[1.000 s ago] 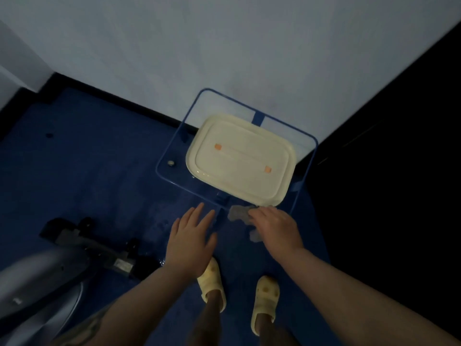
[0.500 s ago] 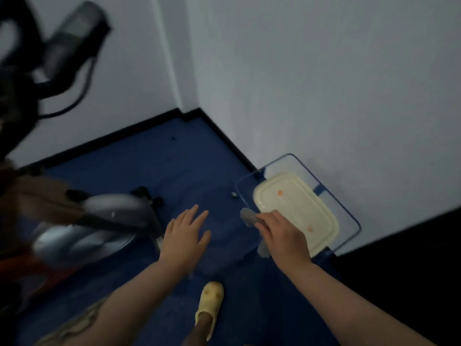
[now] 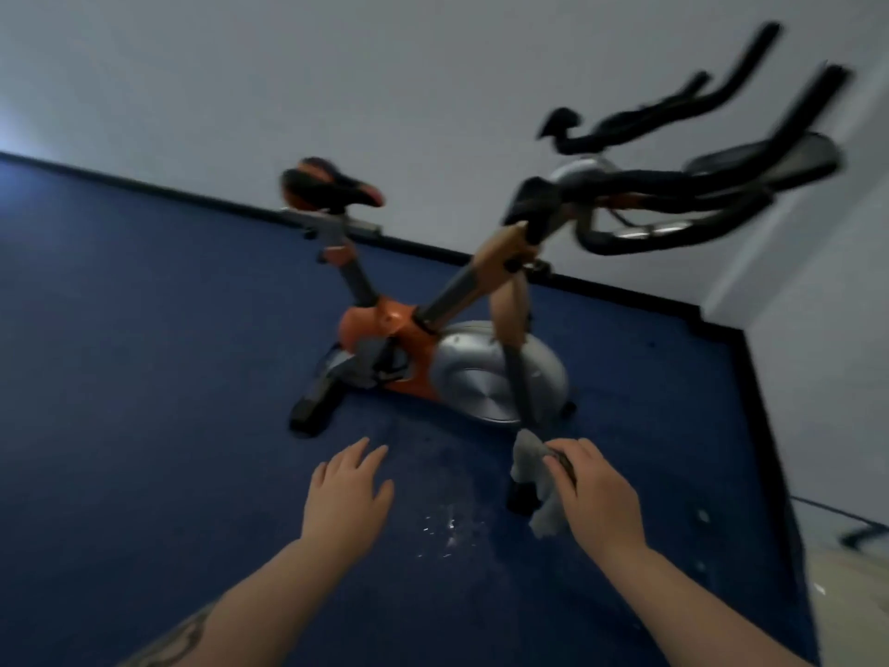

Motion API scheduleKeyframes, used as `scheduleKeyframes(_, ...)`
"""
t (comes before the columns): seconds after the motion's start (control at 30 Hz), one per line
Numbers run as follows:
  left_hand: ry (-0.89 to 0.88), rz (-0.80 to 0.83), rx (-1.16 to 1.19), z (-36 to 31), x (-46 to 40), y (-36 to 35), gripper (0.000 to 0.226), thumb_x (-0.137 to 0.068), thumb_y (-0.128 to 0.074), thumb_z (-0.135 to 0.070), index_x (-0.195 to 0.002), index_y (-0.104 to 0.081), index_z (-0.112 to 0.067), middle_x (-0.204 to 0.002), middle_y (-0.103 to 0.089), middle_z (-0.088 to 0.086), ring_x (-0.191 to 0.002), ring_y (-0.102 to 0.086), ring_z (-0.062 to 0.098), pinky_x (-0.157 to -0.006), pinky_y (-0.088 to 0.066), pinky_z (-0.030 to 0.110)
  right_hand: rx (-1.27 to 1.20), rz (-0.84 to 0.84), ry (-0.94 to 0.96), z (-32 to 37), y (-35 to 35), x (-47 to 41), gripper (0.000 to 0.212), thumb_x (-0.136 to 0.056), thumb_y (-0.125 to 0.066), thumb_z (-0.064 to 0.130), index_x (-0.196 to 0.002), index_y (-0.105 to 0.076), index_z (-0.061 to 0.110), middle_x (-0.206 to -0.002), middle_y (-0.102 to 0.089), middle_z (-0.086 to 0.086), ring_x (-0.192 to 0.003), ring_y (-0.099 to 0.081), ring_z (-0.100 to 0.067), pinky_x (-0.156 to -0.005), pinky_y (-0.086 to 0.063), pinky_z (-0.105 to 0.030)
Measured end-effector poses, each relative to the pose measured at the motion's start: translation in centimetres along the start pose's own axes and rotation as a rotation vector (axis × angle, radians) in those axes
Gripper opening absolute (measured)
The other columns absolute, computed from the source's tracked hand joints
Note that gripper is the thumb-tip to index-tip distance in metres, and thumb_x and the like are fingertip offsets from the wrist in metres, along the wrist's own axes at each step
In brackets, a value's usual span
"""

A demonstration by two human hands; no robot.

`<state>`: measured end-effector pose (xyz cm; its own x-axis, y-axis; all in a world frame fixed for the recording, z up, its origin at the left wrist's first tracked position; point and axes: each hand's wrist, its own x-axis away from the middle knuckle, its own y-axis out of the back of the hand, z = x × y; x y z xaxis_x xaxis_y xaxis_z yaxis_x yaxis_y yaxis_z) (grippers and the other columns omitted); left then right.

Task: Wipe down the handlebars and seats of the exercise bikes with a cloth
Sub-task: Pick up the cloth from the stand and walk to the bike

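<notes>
An orange and silver exercise bike (image 3: 433, 363) stands on the blue floor ahead of me. Its black and orange seat (image 3: 332, 187) is at the upper left. Its black handlebars (image 3: 692, 185) reach to the upper right and look blurred. My right hand (image 3: 594, 498) grips a small grey cloth (image 3: 531, 479) low in front of the bike's front foot. My left hand (image 3: 351, 493) hovers beside it with fingers spread and nothing in it. Both hands are well below the seat and the handlebars.
Blue carpet (image 3: 144, 426) covers the floor, with a wet shiny patch (image 3: 445, 529) between my hands. White walls with a black skirting (image 3: 625, 291) close the room behind the bike. The corner of the room lies at the right, and a pale object edge (image 3: 851, 589) shows at the lower right.
The view has swung left from the tray by the wall to the exercise bike. My right hand still holds the cloth; my left hand stays open.
</notes>
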<state>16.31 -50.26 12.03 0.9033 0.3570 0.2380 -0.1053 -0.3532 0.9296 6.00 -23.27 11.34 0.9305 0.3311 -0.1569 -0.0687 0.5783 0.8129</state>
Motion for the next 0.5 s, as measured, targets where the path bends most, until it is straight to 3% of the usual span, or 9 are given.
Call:
scheduleKeyframes(0.23,0.282,0.002,0.008,20.0,1.7,4.9,0.054,-0.101,-0.036,-0.044,-0.152,-0.024,-0.030,-0.160,-0.020,-0.003,-0.145,-0.022,0.018,-0.119,-0.019,0.038,-0.097,0.155,0.151,15.5,-11.7,-3.0,0.010,-0.099,-0.050,0.034,-0.101,-0.060,0.036,-0.094,-0.056,0.018,-0.081,-0.056,-0.002,-0.068,-0.048,-0.024)
scheduleKeyframes(0.5,0.255,-0.032,0.020,34.0,-3.6,10.8,0.051,-0.102,-0.036,-0.042,-0.151,-0.028,-0.028,-0.157,-0.025,-0.007,-0.143,-0.026,0.016,-0.119,-0.019,0.035,-0.174,0.209,0.137,28.8,-22.1,-7.6,0.010,-0.099,-0.050,0.035,-0.100,-0.056,0.042,-0.095,-0.054,0.022,-0.084,-0.055,0.003,-0.069,-0.047,-0.023)
